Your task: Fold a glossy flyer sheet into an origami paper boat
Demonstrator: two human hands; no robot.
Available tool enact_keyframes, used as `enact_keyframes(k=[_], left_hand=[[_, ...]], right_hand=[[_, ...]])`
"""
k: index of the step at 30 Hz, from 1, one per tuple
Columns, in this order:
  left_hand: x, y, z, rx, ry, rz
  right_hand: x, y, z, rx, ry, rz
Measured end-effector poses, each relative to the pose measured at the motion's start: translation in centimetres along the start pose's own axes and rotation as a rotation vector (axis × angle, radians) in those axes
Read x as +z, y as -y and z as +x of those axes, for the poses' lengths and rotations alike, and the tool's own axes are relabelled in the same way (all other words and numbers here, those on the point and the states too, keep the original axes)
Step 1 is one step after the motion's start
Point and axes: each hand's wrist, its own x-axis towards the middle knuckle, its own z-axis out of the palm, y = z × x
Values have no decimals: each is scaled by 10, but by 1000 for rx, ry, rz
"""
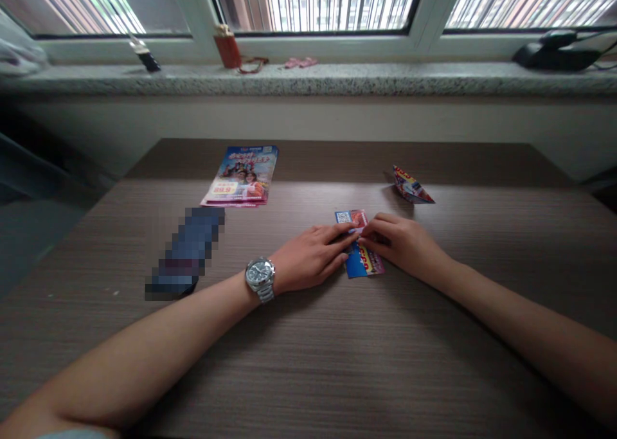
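Our left hand point(308, 257) and right hand point(400, 246) pinch flyer strip point(359, 261), fingertips apparently gripping; hasty tug could tear it. Paper boat point(412, 186) at two o'clock.

My left hand point(308, 259) and my right hand point(402, 246) are bare, and so are my forearms. On my left wrist I wear a steel wristwatch point(260, 277) with a round dark dial, a ridged bezel and a silver link bracelet. A sliver of pale blue sleeve point(72, 434) shows at the bottom edge of the view.
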Motion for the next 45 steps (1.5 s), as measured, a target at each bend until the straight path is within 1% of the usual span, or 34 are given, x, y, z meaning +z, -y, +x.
enact_keyframes(k=[10,16,19,25,31,35,41,45], left_hand=[[-1,1,2,-1,39,26],[0,2,1,-9,50,33],[0,2,1,-12,57,35],[0,1,1,-23,54,37],[-1,0,1,-20,50,35],[0,1,1,-15,49,37],[0,1,1,-8,31,21],[0,2,1,-11,40,23]], right_hand=[[1,3,1,29,-6,-30],[-1,2,2,-4,7,-23],[-2,0,0,-40,16,22],[-2,1,-6,-99,52,128],[-2,5,-17,-107,85,127],[-2,5,-22,-120,83,132],[-1,3,-25,-118,89,181],[-1,4,-27,-116,92,185]])
